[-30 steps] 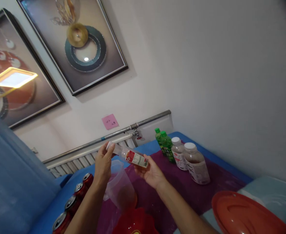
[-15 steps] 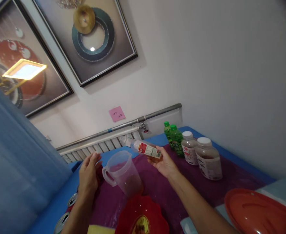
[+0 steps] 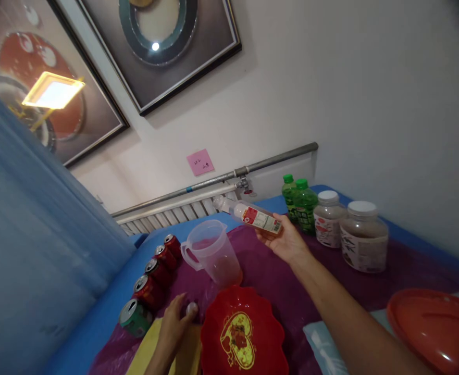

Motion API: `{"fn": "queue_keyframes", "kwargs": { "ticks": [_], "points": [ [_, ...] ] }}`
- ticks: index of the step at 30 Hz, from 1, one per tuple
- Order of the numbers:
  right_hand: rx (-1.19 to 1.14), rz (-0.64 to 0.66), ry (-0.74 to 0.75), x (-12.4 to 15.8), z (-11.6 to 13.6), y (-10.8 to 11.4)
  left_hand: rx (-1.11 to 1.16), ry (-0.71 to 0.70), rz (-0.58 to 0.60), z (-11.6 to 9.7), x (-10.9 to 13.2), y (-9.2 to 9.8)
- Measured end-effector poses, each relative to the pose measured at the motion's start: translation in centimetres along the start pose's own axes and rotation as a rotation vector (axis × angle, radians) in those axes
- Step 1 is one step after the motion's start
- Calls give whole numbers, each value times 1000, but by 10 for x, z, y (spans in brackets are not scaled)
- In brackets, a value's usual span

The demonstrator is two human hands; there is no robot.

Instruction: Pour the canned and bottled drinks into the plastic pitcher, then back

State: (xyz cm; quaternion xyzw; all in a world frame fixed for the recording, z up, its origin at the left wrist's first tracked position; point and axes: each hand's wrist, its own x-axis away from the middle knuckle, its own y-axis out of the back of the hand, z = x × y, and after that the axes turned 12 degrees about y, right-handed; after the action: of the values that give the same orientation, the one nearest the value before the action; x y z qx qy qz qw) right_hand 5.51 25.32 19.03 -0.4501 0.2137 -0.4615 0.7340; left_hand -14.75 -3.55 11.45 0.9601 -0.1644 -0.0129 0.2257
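My right hand (image 3: 286, 242) is closed around the base of a clear glass bottle (image 3: 248, 216) with a red and white label. The bottle is tilted nearly on its side, uncapped neck to the left, a little brownish liquid at its bottom end. Below its neck stands a translucent plastic pitcher (image 3: 209, 247) with some liquid in it. My left hand (image 3: 172, 325) is low over a yellow cloth (image 3: 186, 354), fingers apart. A small whitish cap (image 3: 191, 308) shows at its thumb tip; whether they touch is unclear. A red scalloped tray (image 3: 270, 328) lies to the right of that hand.
Several opened drink cans (image 3: 147, 289) line the left side. Green bottles (image 3: 304, 205) and two white-lidded jars (image 3: 364, 239) stand at the back right. An orange-red plastic piece (image 3: 428, 323) lies right front. A blue curtain (image 3: 37, 250) hangs left; a radiator (image 3: 182, 213) runs behind.
My left hand has come down from beside the pitcher to the cap near the yellow cloth, uncovering the cans. The bottle stays tilted in my right hand. The camera view has shifted.
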Motion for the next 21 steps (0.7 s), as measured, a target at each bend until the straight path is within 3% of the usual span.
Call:
{"fn": "queue_keyframes", "kwargs": {
  "ticks": [5,9,12,15,21],
  "points": [
    [23,10,9,-1,-1,1,216,38,-8,-32,-22,-6],
    [42,8,27,-2,-3,3,391,97,113,-56,-35,-33],
    [51,-1,41,-1,-2,2,529,134,205,-60,-37,-61],
    [55,-15,51,0,0,1,672,147,199,-62,-37,-81],
    [65,-39,69,2,5,0,822,122,201,-81,-42,-95]
  ]
}}
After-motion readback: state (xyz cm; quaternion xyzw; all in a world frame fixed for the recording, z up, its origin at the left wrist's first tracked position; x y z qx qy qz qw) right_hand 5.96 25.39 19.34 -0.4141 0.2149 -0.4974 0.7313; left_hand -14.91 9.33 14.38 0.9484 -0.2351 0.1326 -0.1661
